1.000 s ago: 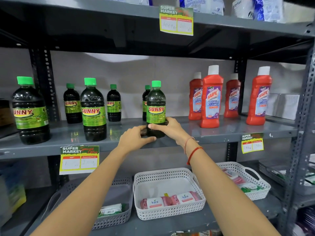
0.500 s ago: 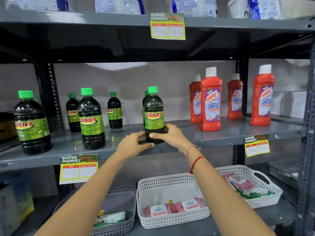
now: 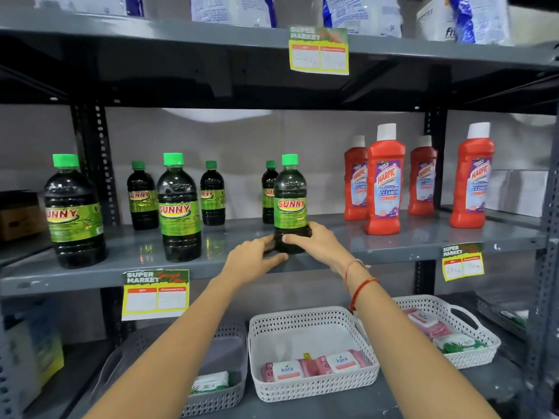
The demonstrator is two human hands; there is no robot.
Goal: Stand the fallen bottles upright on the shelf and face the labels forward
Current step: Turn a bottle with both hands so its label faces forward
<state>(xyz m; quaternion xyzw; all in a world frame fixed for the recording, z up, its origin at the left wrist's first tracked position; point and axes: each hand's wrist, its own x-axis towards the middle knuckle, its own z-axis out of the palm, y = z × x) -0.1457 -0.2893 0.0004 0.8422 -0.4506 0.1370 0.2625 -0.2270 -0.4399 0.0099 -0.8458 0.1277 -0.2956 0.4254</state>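
Observation:
A dark Sunny bottle [image 3: 289, 195] with a green cap stands upright near the front of the grey middle shelf [image 3: 408, 237], its label facing me. My left hand [image 3: 252, 260] and my right hand [image 3: 314, 241] both wrap its base from either side. Two more large Sunny bottles [image 3: 179, 207] [image 3: 74, 211] stand upright to the left, labels forward. Three smaller ones stand behind, one [image 3: 268, 192] partly hidden by the held bottle. Several red Harpic bottles [image 3: 384, 179] stand upright on the right.
Yellow price tags [image 3: 155, 294] [image 3: 462, 261] hang from the shelf's front edge. Below are a white basket [image 3: 311, 322] with Kara packs, a grey basket [image 3: 220, 397] and another white basket [image 3: 465, 343]. The upper shelf carries white packages. A steel upright [image 3: 544, 267] stands at the right.
My hands have stayed on the Sunny bottle's base. The view has tilted and shifted slightly, and the bottle remains upright in the same spot.

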